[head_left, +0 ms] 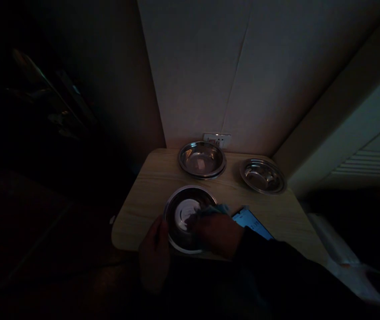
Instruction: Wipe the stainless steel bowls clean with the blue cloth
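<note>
A shiny steel bowl (187,210) stands near the front edge of a small wooden table (139,204). My left hand (155,249) grips its left rim, thumb and fingers pinched on the edge. Over the bowl's right side, my right hand (218,231) is closed on a bluish cloth (221,208), which lies against the inside of the bowl. Motion blur and darkness hide most of the right fingers. Just right of that hand, partly behind the dark sleeve, lies a phone (250,222) with its screen lit.
Stacked steel bowls (202,160) stand at the back of the table, below a wall socket (217,140). Farther right is another set of steel bowls (262,176). A wall (196,80) rises behind the table. The room is dim, and the left side is nearly black.
</note>
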### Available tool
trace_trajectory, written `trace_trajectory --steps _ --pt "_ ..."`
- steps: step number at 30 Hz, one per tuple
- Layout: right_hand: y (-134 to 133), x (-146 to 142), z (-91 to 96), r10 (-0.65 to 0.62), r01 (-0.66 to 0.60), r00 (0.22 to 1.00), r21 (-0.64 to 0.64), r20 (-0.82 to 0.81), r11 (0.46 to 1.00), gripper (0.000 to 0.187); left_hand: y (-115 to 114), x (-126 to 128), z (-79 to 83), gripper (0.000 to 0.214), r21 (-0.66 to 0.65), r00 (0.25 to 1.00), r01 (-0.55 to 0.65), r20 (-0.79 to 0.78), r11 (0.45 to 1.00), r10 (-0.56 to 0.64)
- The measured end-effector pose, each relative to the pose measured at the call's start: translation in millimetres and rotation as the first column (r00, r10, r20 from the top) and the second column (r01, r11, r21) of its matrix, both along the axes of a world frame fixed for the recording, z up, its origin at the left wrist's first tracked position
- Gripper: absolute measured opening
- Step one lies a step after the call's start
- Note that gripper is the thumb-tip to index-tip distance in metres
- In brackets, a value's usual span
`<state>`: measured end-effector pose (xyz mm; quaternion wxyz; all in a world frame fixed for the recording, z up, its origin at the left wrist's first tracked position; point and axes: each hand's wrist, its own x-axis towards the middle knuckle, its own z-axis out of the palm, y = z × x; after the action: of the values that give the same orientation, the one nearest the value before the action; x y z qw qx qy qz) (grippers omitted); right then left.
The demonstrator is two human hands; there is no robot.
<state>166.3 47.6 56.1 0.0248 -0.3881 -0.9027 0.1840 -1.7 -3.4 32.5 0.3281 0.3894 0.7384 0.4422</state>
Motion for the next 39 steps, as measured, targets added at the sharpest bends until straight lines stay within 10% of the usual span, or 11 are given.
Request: trace_trajectory --steps 8,18,30,39 --pt "11 -46 -15.3 -0.228 0.234 0.959 0.015 -0.168 0.972 0.029 4 8 -8.8 0.049 0.002 0.999 0.035 0.027 0.999 -0.035" --pt "-34 -9 -5.7 0.138 -0.131 0.984 0.066 -0.112 0.989 0.024 7 -5 -16.3 0.048 -0.012 0.998 -0.004 0.061 1.000 0.005" --pt "-53 -26 -40.5 0.194 0.001 0.913 0.475 -0.360 0.880 0.018 10 -11 -6.8 0.044 -0.003 0.999 -0.023 0.046 1.000 0.023" --pt "-46 -21 -54.3 0.067 0.110 0.919 0.416 -0.388 0.903 0.027 -4 -4 -18.2 0.041 -0.011 0.974 0.070 0.216 0.998 -0.066"
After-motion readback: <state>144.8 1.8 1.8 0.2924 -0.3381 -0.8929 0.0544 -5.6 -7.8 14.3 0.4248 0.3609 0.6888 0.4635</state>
